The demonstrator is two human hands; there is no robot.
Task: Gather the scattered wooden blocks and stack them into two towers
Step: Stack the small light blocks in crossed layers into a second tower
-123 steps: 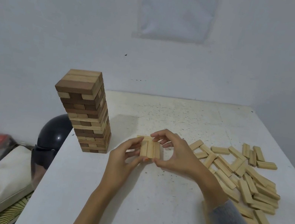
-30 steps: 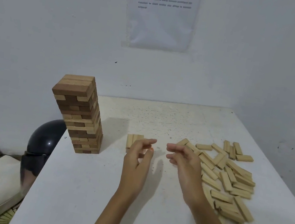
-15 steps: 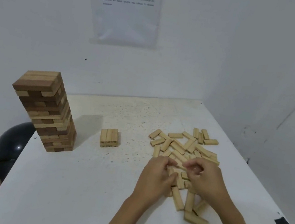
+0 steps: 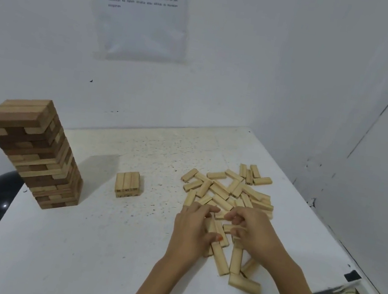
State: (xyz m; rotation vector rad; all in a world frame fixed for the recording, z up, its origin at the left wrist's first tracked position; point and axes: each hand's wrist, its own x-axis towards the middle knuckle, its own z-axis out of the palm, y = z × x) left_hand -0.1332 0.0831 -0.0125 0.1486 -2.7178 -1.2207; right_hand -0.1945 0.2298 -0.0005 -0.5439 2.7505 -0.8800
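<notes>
Wooden loose blocks [image 4: 221, 193] lie under my left hand [image 4: 193, 227] and right hand [image 4: 254, 234], each gripping one; the low stack [image 4: 128, 184] sits leftward, nearer my left hand.

The tower [image 4: 33, 150] alternates dark brown and pale tan, loose blocks [image 4: 226, 190] pale tan, table [image 4: 94, 245] black-speckled white.

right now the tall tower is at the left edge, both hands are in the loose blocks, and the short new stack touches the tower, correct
Not quite: the head view shows the short new stack standing apart from the tall tower. The tower is at the left edge, and the left hand and right hand are in the loose blocks.
</notes>
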